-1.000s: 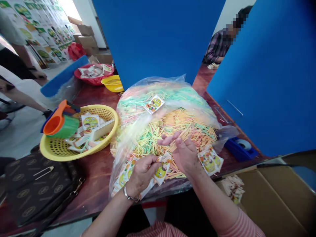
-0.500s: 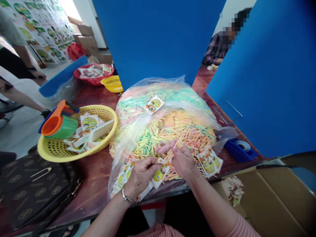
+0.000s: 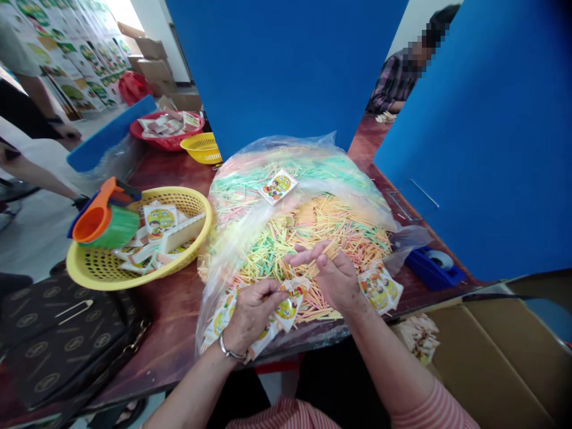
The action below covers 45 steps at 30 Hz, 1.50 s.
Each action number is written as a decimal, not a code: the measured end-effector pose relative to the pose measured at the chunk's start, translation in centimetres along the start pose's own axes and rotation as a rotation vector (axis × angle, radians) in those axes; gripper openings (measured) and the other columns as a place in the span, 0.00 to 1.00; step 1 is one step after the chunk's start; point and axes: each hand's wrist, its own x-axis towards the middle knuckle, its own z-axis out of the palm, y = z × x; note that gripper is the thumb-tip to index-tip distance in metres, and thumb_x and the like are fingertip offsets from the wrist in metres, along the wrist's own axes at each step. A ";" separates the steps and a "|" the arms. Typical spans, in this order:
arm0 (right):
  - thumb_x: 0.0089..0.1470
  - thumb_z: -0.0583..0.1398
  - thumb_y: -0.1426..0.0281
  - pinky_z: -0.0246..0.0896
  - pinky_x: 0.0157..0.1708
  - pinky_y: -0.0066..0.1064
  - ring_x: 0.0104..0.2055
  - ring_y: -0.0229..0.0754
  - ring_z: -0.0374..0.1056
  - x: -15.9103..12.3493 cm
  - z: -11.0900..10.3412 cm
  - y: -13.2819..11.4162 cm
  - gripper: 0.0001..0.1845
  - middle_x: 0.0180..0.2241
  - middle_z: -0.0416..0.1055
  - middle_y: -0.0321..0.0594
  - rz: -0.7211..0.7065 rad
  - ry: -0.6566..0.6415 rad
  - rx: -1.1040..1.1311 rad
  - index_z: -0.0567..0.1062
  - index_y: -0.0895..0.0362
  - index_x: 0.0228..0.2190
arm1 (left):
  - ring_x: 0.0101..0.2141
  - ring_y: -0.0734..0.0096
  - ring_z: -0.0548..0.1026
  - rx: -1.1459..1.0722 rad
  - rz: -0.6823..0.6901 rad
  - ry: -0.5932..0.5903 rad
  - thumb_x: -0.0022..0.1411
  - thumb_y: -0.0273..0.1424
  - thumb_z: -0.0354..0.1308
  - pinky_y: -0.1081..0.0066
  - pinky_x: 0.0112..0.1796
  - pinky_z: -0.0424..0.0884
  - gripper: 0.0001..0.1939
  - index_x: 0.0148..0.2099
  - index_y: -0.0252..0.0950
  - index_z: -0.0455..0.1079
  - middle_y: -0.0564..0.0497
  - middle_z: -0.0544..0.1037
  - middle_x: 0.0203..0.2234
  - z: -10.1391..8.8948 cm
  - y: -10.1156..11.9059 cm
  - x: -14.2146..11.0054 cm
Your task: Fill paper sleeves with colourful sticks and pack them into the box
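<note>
My left hand point(image 3: 252, 313) pinches the edge of a small printed paper packet point(image 3: 288, 307) at the front of a big clear plastic bag point(image 3: 250, 214). Thin pastel sticks point(image 3: 330, 223) in yellow, orange, pink and green fill the bag. Between the thumb and fingers of my right hand point(image 3: 337, 277) is a small bunch of orange sticks point(image 3: 329, 251), held above the pile. More printed packets point(image 3: 223, 316) lie under and left of my left hand. Another packet point(image 3: 379, 287) rests right of my right wrist, and a packet point(image 3: 277, 186) lies on the bag's far part.
On the left stands a yellow basket point(image 3: 89, 279) with packets and an orange scoop point(image 3: 93, 223), near a dark handbag point(image 3: 67, 345). A red basket point(image 3: 167, 142) sits behind. Right are a blue tape dispenser point(image 3: 433, 271) and cardboard box point(image 3: 487, 351). Blue partitions point(image 3: 286, 71) stand ahead; a person point(image 3: 393, 80) sits beyond.
My right hand has moved slightly right and up with the sticks, away from the packet. My left hand has shifted a little left, still holding the packet.
</note>
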 end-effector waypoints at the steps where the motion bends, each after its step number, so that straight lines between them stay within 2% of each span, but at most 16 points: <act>1: 0.55 0.54 0.67 0.46 0.56 0.46 0.44 0.42 0.69 0.0 -0.1 0.0 0.04 0.32 0.75 0.37 0.010 -0.013 -0.018 0.67 0.53 0.32 | 0.21 0.80 0.62 0.050 0.024 0.003 0.53 0.34 0.57 0.78 0.23 0.57 0.09 0.24 0.35 0.69 0.58 0.65 0.17 -0.1 0.2 0.0; 6: 0.55 0.54 0.66 0.46 0.56 0.46 0.45 0.42 0.69 0.0 -0.2 0.2 0.05 0.33 0.75 0.37 0.026 -0.051 -0.061 0.66 0.53 0.33 | 0.21 0.79 0.63 0.125 0.039 -0.015 0.53 0.34 0.56 0.78 0.24 0.59 0.08 0.27 0.35 0.71 0.58 0.68 0.17 -0.2 0.2 0.0; 11: 0.55 0.54 0.63 0.46 0.56 0.44 0.45 0.42 0.68 -0.2 0.2 0.8 0.08 0.33 0.75 0.38 0.067 -0.112 -0.097 0.68 0.54 0.34 | 0.20 0.80 0.62 -0.043 -0.032 -0.019 0.51 0.34 0.58 0.78 0.22 0.59 0.08 0.28 0.34 0.70 0.57 0.67 0.17 0.2 -0.2 0.1; 15: 0.53 0.56 0.61 0.50 0.54 0.42 0.48 0.43 0.65 -0.7 0.3 1.4 0.11 0.39 0.74 0.42 0.168 -0.177 -0.123 0.72 0.56 0.33 | 0.21 0.80 0.63 -0.181 -0.047 -0.033 0.49 0.32 0.60 0.78 0.24 0.61 0.07 0.27 0.33 0.69 0.57 0.67 0.19 0.3 0.1 0.2; 17: 0.51 0.58 0.61 0.55 0.51 0.41 0.49 0.43 0.65 -0.9 0.3 1.7 0.14 0.42 0.72 0.43 0.222 -0.172 -0.075 0.70 0.55 0.39 | 0.21 0.81 0.61 -0.237 -0.082 -0.029 0.49 0.33 0.60 0.79 0.23 0.60 0.07 0.27 0.33 0.68 0.58 0.65 0.18 0.4 0.4 0.3; 20: 0.51 0.57 0.58 0.58 0.48 0.42 0.47 0.43 0.66 -0.7 0.4 1.8 0.27 0.44 0.71 0.43 0.215 -0.092 0.039 0.59 0.50 0.51 | 0.19 0.82 0.60 -0.292 -0.130 -0.004 0.49 0.33 0.60 0.80 0.22 0.57 0.09 0.27 0.33 0.66 0.60 0.63 0.17 0.6 0.7 0.5; 22: 0.54 0.53 0.56 0.57 0.49 0.43 0.47 0.43 0.66 -0.5 0.4 1.4 0.24 0.44 0.71 0.42 0.180 -0.087 -0.007 0.62 0.51 0.50 | 0.20 0.82 0.61 -0.330 -0.138 0.016 0.48 0.33 0.60 0.80 0.22 0.58 0.09 0.28 0.33 0.65 0.59 0.64 0.18 0.8 1.0 0.7; 24: 0.55 0.51 0.56 0.52 0.54 0.42 0.50 0.43 0.63 -0.4 0.3 0.9 0.19 0.45 0.70 0.43 0.144 -0.177 -0.175 0.70 0.53 0.43 | 0.21 0.81 0.62 -0.356 -0.129 0.027 0.49 0.33 0.60 0.79 0.23 0.59 0.09 0.28 0.33 0.65 0.59 0.65 0.19 0.9 1.3 0.8; 26: 0.55 0.53 0.59 0.49 0.55 0.40 0.53 0.44 0.59 -0.7 0.3 0.5 0.17 0.49 0.66 0.43 0.118 -0.244 -0.305 0.71 0.54 0.42 | 0.22 0.81 0.63 -0.366 -0.121 0.011 0.50 0.34 0.59 0.79 0.24 0.60 0.09 0.29 0.33 0.66 0.59 0.65 0.19 1.1 1.3 0.8; 28: 0.52 0.56 0.61 0.55 0.51 0.39 0.52 0.43 0.60 -1.4 0.4 0.5 0.22 0.52 0.61 0.42 0.094 -0.139 -0.280 0.65 0.51 0.49 | 0.22 0.81 0.63 -0.389 -0.118 -0.001 0.52 0.34 0.59 0.79 0.24 0.60 0.08 0.31 0.34 0.66 0.58 0.65 0.20 1.4 1.1 0.8; 30: 0.50 0.59 0.63 0.61 0.44 0.34 0.46 0.41 0.64 -2.6 0.5 1.0 0.26 0.49 0.63 0.40 0.136 0.026 -0.227 0.61 0.49 0.50 | 0.24 0.80 0.65 -0.440 -0.091 0.015 0.53 0.33 0.58 0.78 0.27 0.63 0.08 0.34 0.34 0.66 0.57 0.67 0.23 2.0 1.0 0.7; 33: 0.48 0.60 0.66 0.62 0.38 0.29 0.37 0.37 0.65 -4.5 0.2 1.7 0.15 0.36 0.68 0.36 0.229 0.177 -0.302 0.69 0.52 0.40 | 0.31 0.76 0.68 -0.457 -0.016 0.013 0.53 0.32 0.58 0.75 0.35 0.66 0.08 0.36 0.35 0.66 0.54 0.69 0.29 3.5 1.3 0.6; 36: 0.50 0.57 0.66 0.61 0.34 0.28 0.32 0.37 0.63 -5.8 -2.0 0.9 0.07 0.30 0.67 0.34 0.241 0.343 -0.355 0.70 0.54 0.33 | 0.33 0.74 0.69 -0.280 -0.002 -0.078 0.56 0.33 0.55 0.74 0.36 0.66 0.07 0.36 0.36 0.66 0.53 0.71 0.30 4.6 2.2 0.2; 39: 0.49 0.56 0.67 0.59 0.31 0.27 0.29 0.36 0.62 -6.5 -6.6 -1.5 0.05 0.26 0.66 0.32 0.246 0.390 -0.621 0.70 0.55 0.29 | 0.32 0.73 0.70 -0.099 -0.015 -0.119 0.59 0.35 0.51 0.74 0.35 0.67 0.08 0.39 0.37 0.65 0.53 0.72 0.31 4.3 2.5 -0.5; 42: 0.49 0.54 0.69 0.59 0.32 0.29 0.29 0.38 0.62 -6.6 -11.6 -3.3 0.07 0.26 0.66 0.33 0.290 0.346 -1.000 0.71 0.55 0.29 | 0.31 0.72 0.71 0.138 0.001 -0.097 0.60 0.37 0.49 0.73 0.33 0.67 0.09 0.38 0.38 0.64 0.53 0.72 0.29 2.2 1.4 -1.3; 45: 0.46 0.54 0.70 0.60 0.39 0.36 0.36 0.43 0.64 -6.1 -14.6 -3.5 0.12 0.33 0.69 0.39 0.232 0.269 -1.287 0.71 0.56 0.35 | 0.29 0.71 0.72 0.433 0.075 -0.019 0.59 0.38 0.49 0.72 0.33 0.67 0.10 0.37 0.40 0.66 0.54 0.74 0.28 -0.9 -0.6 -2.2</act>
